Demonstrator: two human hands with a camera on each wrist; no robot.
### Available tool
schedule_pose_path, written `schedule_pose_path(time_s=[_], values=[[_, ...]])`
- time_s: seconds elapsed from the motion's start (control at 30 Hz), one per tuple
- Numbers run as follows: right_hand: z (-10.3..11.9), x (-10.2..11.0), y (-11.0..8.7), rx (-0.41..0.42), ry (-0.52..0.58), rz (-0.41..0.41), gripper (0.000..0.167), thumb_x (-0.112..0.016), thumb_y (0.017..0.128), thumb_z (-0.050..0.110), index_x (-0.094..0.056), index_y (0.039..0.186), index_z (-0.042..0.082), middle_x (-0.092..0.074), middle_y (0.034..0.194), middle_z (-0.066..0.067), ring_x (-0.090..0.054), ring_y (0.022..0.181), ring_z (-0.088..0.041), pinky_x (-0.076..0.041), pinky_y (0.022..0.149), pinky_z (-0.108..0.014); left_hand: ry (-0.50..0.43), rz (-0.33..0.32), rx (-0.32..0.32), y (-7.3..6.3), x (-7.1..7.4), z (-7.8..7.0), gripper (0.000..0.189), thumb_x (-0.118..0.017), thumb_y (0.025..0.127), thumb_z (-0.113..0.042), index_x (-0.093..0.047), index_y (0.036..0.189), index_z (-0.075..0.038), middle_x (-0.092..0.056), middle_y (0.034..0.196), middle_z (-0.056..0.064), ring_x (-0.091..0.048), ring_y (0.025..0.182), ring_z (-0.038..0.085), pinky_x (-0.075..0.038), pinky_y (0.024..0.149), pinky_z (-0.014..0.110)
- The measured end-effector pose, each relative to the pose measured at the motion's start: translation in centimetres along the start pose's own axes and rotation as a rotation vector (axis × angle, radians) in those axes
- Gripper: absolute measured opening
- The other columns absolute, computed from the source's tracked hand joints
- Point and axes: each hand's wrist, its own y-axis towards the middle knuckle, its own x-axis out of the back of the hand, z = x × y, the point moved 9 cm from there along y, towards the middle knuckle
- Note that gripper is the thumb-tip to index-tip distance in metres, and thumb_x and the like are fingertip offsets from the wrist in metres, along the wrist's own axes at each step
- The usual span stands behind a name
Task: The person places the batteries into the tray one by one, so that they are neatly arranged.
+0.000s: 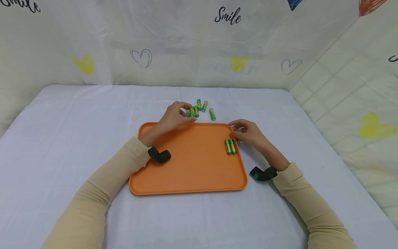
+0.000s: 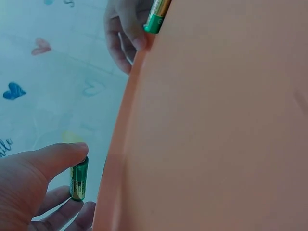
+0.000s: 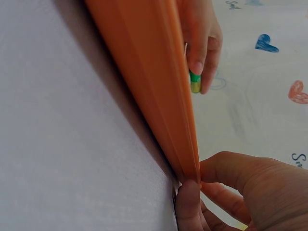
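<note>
My left hand [image 1: 174, 116] was just beyond the far edge of the orange tray [image 1: 186, 162], thumb and fingers gripping a battery [image 2: 78, 185] by its two ends. It belonged to a row of three batteries [image 1: 192, 111] side by side; whether I held all three, I couldn't tell. Three loose batteries [image 1: 204, 106] lay past the tray's far edge, near that row, one farther right than the others. My right hand [image 1: 250, 134] pinched the tray's far right corner between thumb and fingers. Inside the tray, close to its right edge, a pair of batteries [image 1: 228, 147] lay next to each other. Under the tray spread a white tablecloth [image 1: 68, 138].
</note>
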Motion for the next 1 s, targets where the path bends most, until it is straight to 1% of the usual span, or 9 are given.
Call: schedule_pose_path(time_s=[0.13, 0.23, 0.37, 0.47, 0.6, 0.73, 0.9, 1.0], values=[[0.0, 0.0, 0.0, 0.003, 0.014, 0.001, 0.038, -0.064, 0.092, 0.009, -0.056, 0.129, 0.0, -0.056, 0.111, -0.016, -0.057, 0.072, -0.01, -0.052, 0.064, -0.022, 0.025, 0.011, -0.011, -0.2, -0.4, -0.6, 0.057, -0.077, 0.086, -0.026, -0.055, 0.134, -0.004, -0.053, 0.129, 0.012, -0.055, 0.105, 0.025, -0.05, 0.084, 0.035], [0.0, 0.0, 0.0, 0.002, 0.013, -0.005, 0.038, -0.064, 0.092, 0.009, -0.057, 0.129, 0.001, -0.056, 0.111, -0.016, -0.057, 0.073, -0.01, -0.052, 0.064, -0.022, 0.026, 0.02, -0.031, -0.4, -0.7, -1.1, 0.056, -0.077, 0.086, -0.025, -0.056, 0.133, -0.003, -0.053, 0.129, 0.012, -0.055, 0.104, 0.026, -0.05, 0.083, 0.036], [0.0, 0.0, 0.1, 0.001, 0.004, -0.011, 0.038, -0.064, 0.092, 0.01, -0.057, 0.128, 0.001, -0.057, 0.111, -0.016, -0.057, 0.073, -0.01, -0.052, 0.064, -0.022, 0.033, 0.038, -0.084, -0.8, -1.3, -1.7, 0.055, -0.076, 0.087, -0.023, -0.056, 0.133, -0.002, -0.053, 0.129, 0.013, -0.055, 0.104, 0.026, -0.049, 0.084, 0.037], [0.0, 0.1, 0.1, 0.002, 0.002, -0.01, 0.038, -0.064, 0.092, 0.01, -0.057, 0.128, 0.001, -0.057, 0.111, -0.016, -0.057, 0.072, -0.01, -0.052, 0.064, -0.022, 0.043, 0.059, -0.116, -1.0, -1.9, -2.2, 0.056, -0.076, 0.087, -0.023, -0.055, 0.134, -0.001, -0.053, 0.128, 0.013, -0.055, 0.104, 0.027, -0.049, 0.087, 0.036], [0.0, 0.1, 0.1, 0.008, 0.005, -0.007, 0.038, -0.064, 0.092, 0.01, -0.057, 0.129, 0.001, -0.057, 0.111, -0.016, -0.057, 0.072, -0.01, -0.052, 0.064, -0.022, 0.04, 0.085, -0.146, -1.3, -2.6, -2.7, 0.056, -0.076, 0.086, -0.022, -0.056, 0.134, -0.001, -0.054, 0.126, 0.013, -0.057, 0.104, 0.026, -0.049, 0.09, 0.036], [0.0, 0.2, 0.1, 0.016, 0.004, -0.011, 0.038, -0.064, 0.092, 0.009, -0.057, 0.128, 0.001, -0.057, 0.11, -0.015, -0.057, 0.073, -0.01, -0.052, 0.063, -0.022, 0.026, 0.117, -0.154, -1.8, -3.5, -3.1, 0.054, -0.077, 0.086, -0.022, -0.057, 0.132, -0.001, -0.056, 0.124, 0.013, -0.057, 0.103, 0.025, -0.048, 0.091, 0.036], [0.0, 0.1, 0.1, 0.022, 0.002, -0.014, 0.039, -0.065, 0.092, 0.01, -0.057, 0.128, 0.0, -0.057, 0.108, -0.014, -0.057, 0.073, -0.01, -0.051, 0.063, -0.022, 0.002, 0.181, -0.152, -2.4, -4.8, -3.4, 0.054, -0.077, 0.085, -0.023, -0.057, 0.131, -0.002, -0.056, 0.123, 0.011, -0.056, 0.106, 0.024, -0.047, 0.093, 0.035], [0.1, 0.0, 0.1, 0.026, -0.003, -0.016, 0.039, -0.065, 0.092, 0.011, -0.057, 0.128, -0.001, -0.057, 0.107, -0.014, -0.058, 0.073, -0.01, -0.051, 0.063, -0.022, 0.002, 0.203, -0.174, -2.6, -5.3, -3.6, 0.053, -0.077, 0.086, -0.023, -0.058, 0.131, -0.002, -0.057, 0.121, 0.01, -0.056, 0.107, 0.023, -0.048, 0.094, 0.035]])
